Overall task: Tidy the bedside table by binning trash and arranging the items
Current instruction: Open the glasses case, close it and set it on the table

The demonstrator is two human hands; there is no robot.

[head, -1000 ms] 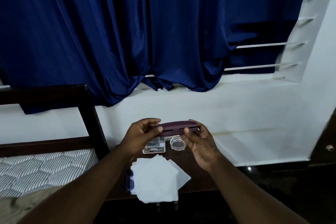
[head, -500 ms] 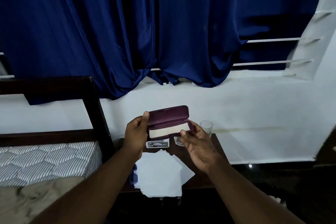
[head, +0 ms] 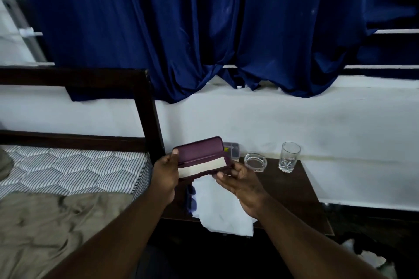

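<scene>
Holding an open maroon case [head: 199,154] above the desk's [head: 292,190] back left corner, we grip it with both hands.

Our left hand [head: 165,176] clasps the case's left end; our right hand [head: 240,181] pinches its front edge. White papers [head: 220,206] overhang the desk's front edge, an ashtray [head: 255,162] and glass [head: 289,157] along the back.

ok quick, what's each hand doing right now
Left hand: closed on the left end of the open glasses case.
Right hand: fingertips holding the case's lower right edge.
</scene>
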